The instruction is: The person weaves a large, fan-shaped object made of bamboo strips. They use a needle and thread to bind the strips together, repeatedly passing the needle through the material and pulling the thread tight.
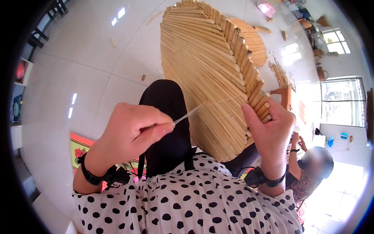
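A large fan-shaped mat of bamboo strips (202,74) is propped across the lap above a white tiled floor (89,58). Its near edge is gripped by the right hand (269,128) — a pale thread (202,107) is pinched taut in the left hand (134,130).

A white tiled floor (97,58) is seen at the upper left. Another woven mat (253,41) is laid at the top. A second person (311,167) is seated at the lower right.

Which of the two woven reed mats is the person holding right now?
The big fan-shaped mat on the lap, gripped at its edge by the right hand. The other mat lies behind it on the floor, untouched.
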A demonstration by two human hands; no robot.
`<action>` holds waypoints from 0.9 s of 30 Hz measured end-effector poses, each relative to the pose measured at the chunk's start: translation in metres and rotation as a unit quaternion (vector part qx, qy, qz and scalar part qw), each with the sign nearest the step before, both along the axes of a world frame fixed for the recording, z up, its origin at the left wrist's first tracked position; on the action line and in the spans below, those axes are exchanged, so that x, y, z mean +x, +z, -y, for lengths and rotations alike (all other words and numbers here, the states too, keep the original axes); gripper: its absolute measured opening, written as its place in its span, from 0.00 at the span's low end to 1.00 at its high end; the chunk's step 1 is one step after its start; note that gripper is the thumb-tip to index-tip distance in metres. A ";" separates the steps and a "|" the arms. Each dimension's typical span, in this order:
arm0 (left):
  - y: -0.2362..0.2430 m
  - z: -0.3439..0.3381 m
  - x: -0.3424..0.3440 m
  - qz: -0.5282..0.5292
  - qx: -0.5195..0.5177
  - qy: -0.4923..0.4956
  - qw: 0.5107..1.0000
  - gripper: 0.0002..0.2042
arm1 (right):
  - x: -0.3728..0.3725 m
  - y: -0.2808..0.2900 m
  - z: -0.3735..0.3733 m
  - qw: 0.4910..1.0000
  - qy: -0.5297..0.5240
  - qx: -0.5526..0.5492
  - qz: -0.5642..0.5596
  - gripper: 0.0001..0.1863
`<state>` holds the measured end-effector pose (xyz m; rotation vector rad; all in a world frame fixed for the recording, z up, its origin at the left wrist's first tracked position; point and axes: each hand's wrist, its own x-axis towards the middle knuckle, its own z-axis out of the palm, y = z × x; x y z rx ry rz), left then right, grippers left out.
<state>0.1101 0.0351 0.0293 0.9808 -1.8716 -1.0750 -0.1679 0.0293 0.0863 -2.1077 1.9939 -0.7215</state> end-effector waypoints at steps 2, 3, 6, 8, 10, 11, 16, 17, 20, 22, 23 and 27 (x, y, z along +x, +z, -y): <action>-0.023 0.001 -0.004 -0.006 0.077 0.048 0.996 0.03 | 0.003 -0.001 -0.001 1.000 0.000 -0.007 -0.004 0.14; -0.034 0.005 -0.003 -0.004 0.113 0.070 0.991 0.03 | 0.004 -0.001 0.000 1.000 0.002 -0.012 0.004 0.14; -0.074 0.006 0.002 -0.008 0.202 0.105 0.974 0.05 | 0.007 0.001 0.000 0.999 0.013 -0.022 0.020 0.13; -0.089 -0.001 0.004 0.015 0.221 0.125 0.967 0.06 | 0.010 0.002 -0.001 0.999 0.008 -0.015 0.037 0.13; -0.094 -0.011 0.001 0.067 0.206 0.149 0.965 0.06 | 0.009 -0.001 -0.003 0.999 0.003 -0.007 0.046 0.12; -0.091 -0.014 0.000 0.086 0.199 0.152 0.964 0.07 | 0.010 -0.001 -0.004 0.999 -0.001 -0.007 0.052 0.12; -0.080 -0.018 -0.002 0.186 0.181 0.152 0.953 0.14 | 0.009 -0.001 -0.005 0.999 0.013 -0.016 0.049 0.12; -0.079 -0.020 -0.001 0.203 0.146 0.160 0.955 0.15 | 0.009 0.000 -0.005 0.999 0.012 -0.009 0.041 0.12; -0.074 -0.026 0.001 0.249 0.077 0.183 0.948 0.18 | 0.010 0.000 -0.006 0.999 0.017 -0.015 0.045 0.13; -0.058 -0.024 0.000 0.271 0.081 0.202 0.938 0.19 | 0.009 -0.001 -0.006 0.998 0.016 -0.023 0.047 0.13; -0.051 -0.022 -0.003 0.250 0.070 0.210 0.942 0.18 | 0.008 -0.001 -0.006 0.999 0.017 -0.024 0.046 0.13; -0.055 -0.011 -0.017 0.233 0.023 0.230 0.945 0.13 | 0.007 0.000 -0.005 0.999 0.009 -0.016 0.032 0.15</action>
